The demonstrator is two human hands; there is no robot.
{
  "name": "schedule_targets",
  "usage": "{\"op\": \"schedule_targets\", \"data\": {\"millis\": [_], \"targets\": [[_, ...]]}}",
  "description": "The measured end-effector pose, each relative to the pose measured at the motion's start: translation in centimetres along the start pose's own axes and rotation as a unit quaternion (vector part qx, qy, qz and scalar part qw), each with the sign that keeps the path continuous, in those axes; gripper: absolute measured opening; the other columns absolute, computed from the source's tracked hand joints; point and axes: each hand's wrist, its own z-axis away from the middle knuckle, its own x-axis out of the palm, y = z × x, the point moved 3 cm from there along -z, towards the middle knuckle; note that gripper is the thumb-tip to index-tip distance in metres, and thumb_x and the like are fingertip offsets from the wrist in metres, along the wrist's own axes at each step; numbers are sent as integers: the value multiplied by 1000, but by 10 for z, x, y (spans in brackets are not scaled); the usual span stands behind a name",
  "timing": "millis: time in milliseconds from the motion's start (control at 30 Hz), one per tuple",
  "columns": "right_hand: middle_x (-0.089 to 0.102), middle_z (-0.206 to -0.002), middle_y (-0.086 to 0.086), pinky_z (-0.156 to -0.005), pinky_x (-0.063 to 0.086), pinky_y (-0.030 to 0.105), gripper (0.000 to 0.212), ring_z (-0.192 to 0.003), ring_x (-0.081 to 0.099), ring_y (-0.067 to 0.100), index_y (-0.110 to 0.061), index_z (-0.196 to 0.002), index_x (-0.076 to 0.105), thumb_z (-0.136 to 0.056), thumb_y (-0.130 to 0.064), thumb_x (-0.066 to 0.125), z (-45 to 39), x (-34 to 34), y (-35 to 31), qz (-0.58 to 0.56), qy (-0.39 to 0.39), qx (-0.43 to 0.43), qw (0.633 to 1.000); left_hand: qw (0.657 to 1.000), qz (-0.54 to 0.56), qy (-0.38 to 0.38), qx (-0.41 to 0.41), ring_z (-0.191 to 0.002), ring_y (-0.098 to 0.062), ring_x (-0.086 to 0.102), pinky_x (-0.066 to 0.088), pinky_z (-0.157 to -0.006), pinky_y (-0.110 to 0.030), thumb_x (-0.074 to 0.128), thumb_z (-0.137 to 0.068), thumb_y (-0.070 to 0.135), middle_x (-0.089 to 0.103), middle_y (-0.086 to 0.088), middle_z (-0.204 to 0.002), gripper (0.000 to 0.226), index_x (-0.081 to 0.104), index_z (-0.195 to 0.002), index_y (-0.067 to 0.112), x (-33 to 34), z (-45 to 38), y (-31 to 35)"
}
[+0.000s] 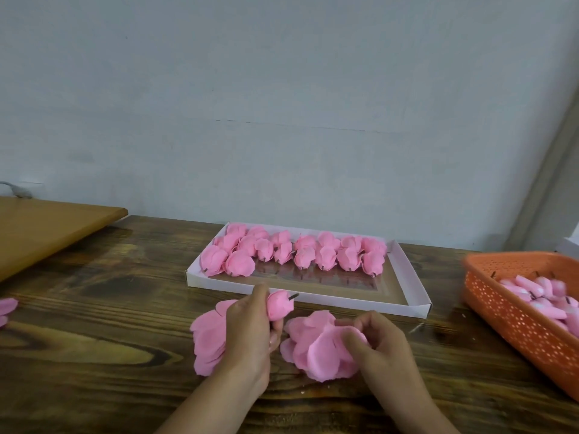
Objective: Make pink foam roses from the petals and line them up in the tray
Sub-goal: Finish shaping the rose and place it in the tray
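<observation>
Pink foam fills both hands at the near middle of the desk (94,355). The left hand (250,333) has its grip closed round a rosebud (279,305), fingers curled about the bud's lower half; the bud lies tilted, its long axis running up and to the right, with a short dark stem (294,296) poking out toward the tray. Behind that hand, toward the left, a stack of loose petals (208,336) rests on the wood. The right hand (379,343) pinches at a second heap of petals (316,349) lying just right of the bud, thumb and fingertips bent into the top of the pile.

Beyond the hands, near the desk's far edge, sits a shallow white tray (416,296). Finished roses (291,253) lie in two rows along its far side, stems pointing toward the near edge; the tray's near half shows bare brown bottom. At the right edge of the desk an orange perforated basket (517,327) holds more pink pieces (542,296), somewhat blurred. A few petals lie at the left edge.
</observation>
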Motion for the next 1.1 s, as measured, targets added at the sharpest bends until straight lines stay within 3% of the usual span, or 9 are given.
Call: {"op": "schedule_targets", "data": {"millis": [67,200,367,467,600,767,933,1033,1100], "targets": [[65,-69,-2,-53,45,23,20,-59,57,5,-22,-67,62,-82,-17,75,0,-7,-3,-8,44,-16,999,1000,2,1,7,-32,-10,24,22,-35,-21,49,-100,19,35,-2,-37,43,50,-59,6,0,0,0],[65,-67,7,-57,53,41,20,-59,59,19,-21,-68,62,-82,-32,73,-2,-16,-5,7,55,5,998,1000,1,-1,17,-33,-10,23,20,-35,-21,49,-98,16,34,-2,-38,44,46,-55,8,1,0,-1],[65,-73,24,-63,53,46,18,-65,60,28,-4,-72,52,-88,-3,62,-5,-13,3,-109,26,104,988,1000,-1,5,17,-31,-9,25,21,-34,-20,50,-98,15,35,-1,-37,46,44,-53,10,2,0,-1],[63,-67,15,-63,50,41,23,-61,59,25,-6,-69,54,-86,8,60,-4,-12,5,-174,3,146,974,1000,0,1,19,-31,-9,25,22,-33,-20,50,-98,16,35,-1,-37,47,46,-52,10,2,0,-1],[67,-74,12,-50,45,28,21,-54,54,18,-8,-83,68,-86,10,58,-2,-11,3,-200,-33,177,963,1000,-5,-9,23,-33,-10,23,21,-36,-20,49,-99,16,34,-2,-38,50,45,-49,10,3,0,-2],[71,-87,6,-49,48,18,17,-55,65,4,-14,-91,74,-89,-1,63,-2,-6,2,-77,-29,121,989,1000,-10,-9,20,-32,-9,25,22,-37,-20,49,-99,19,34,-1,-37,47,45,-53,9,3,2,-2],[73,-84,-14,-67,56,24,13,-79,67,2,-30,-79,73,-83,-17,75,-4,-12,5,87,23,63,994,1000,-15,-1,21,-32,-9,26,25,-35,-19,49,-98,17,36,-1,-38,42,44,-57,7,3,2,-2],[74,-80,-11,-71,61,33,22,-73,70,2,-32,-91,70,-81,-14,76,-6,-18,4,89,41,50,994,1000,-16,-2,17,-33,-9,26,26,-35,-19,50,-97,17,35,-2,-41,33,49,-65,6,4,2,-2],[74,-83,-12,-72,59,26,24,-75,69,-1,-31,-99,70,-85,-11,72,-8,-18,5,79,27,41,996,1000,-13,-3,15,-32,-9,26,27,-35,-18,50,-97,17,35,-2,-41,31,49,-67,7,4,2,-2]]}}
